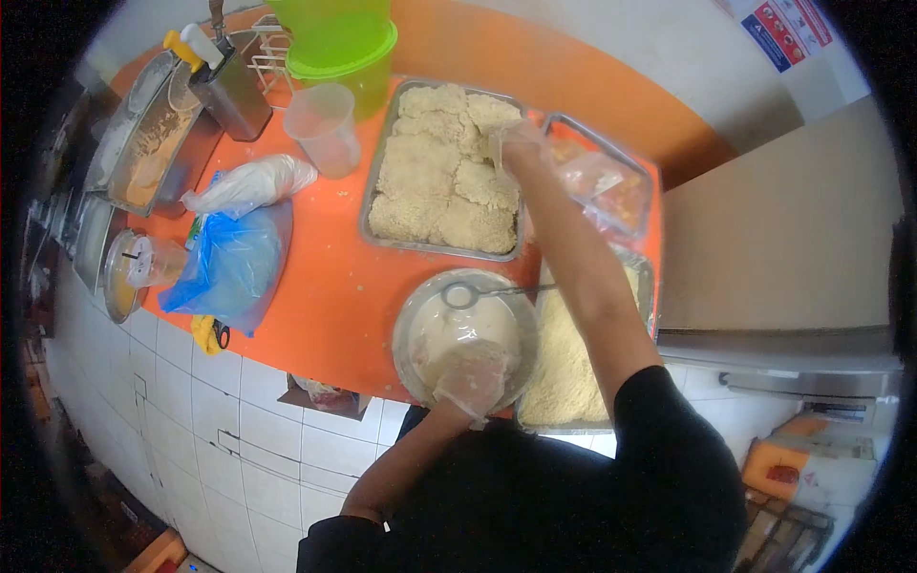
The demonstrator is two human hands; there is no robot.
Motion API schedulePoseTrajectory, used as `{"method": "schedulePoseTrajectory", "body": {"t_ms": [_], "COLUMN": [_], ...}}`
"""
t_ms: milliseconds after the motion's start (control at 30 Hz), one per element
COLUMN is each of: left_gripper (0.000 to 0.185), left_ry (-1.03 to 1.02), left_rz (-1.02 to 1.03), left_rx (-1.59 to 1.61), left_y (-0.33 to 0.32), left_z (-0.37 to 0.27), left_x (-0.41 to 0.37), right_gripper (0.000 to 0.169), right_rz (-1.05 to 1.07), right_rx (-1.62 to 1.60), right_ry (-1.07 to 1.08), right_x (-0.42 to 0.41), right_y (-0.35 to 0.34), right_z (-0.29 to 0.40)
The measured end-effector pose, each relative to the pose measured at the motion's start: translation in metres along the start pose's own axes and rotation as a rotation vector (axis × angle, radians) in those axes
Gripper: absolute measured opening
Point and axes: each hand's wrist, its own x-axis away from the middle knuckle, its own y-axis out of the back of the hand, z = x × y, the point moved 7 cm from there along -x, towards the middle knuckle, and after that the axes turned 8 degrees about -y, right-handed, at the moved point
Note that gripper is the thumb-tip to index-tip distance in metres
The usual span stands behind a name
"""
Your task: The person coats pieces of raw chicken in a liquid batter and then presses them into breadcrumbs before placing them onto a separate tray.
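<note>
My left hand (pixel 474 376), in a clear plastic glove, reaches into a metal bowl (pixel 529 336) of pale, wet batter (pixel 469 322). Its fingers dip into the batter, so their grip is hidden. A ladle or whisk with a round metal end (pixel 461 294) rests in the bowl, its handle pointing right. At the far right side of a metal tray (pixel 444 248), my gloved right hand (pixel 517 147) touches the crumb-coated pieces (pixel 423 161) that fill it. Whether its fingers hold one cannot be made out. Under my right forearm lies a tray of yellowish breadcrumbs (pixel 566 358).
Behind my right arm stands a tray with bagged orange-red food (pixel 598 179). Left on the orange table (pixel 322 286) are a blue plastic bag (pixel 233 265), a translucent jug (pixel 322 129), a knife holder (pixel 233 93) and a metal flour bin (pixel 161 154). Green tubs (pixel 340 57) stand against the wall.
</note>
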Motion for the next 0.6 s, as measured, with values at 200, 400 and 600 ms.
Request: {"method": "schedulePoseTrajectory", "body": {"t_ms": [200, 400, 600], "left_gripper": [0.035, 0.032, 0.036], "left_ry": [-0.029, -0.070, -0.047], "left_rz": [0.004, -0.098, -0.081], "left_rx": [-0.017, -0.065, 0.029], "left_y": [-0.010, 0.013, 0.008], "left_z": [0.004, -0.009, 0.001], "left_x": [-0.003, -0.003, 0.008], "right_gripper": [0.031, 0.032, 0.031], "right_rz": [0.115, 0.345, 0.347], "right_rx": [-0.290, -0.475, -0.038], "right_ry": [-0.020, -0.040, 0.032], "right_x": [0.008, -0.031, 0.004], "right_y": [0.045, 0.019, 0.006], "right_z": [0.032, 0.038, 0.014]}}
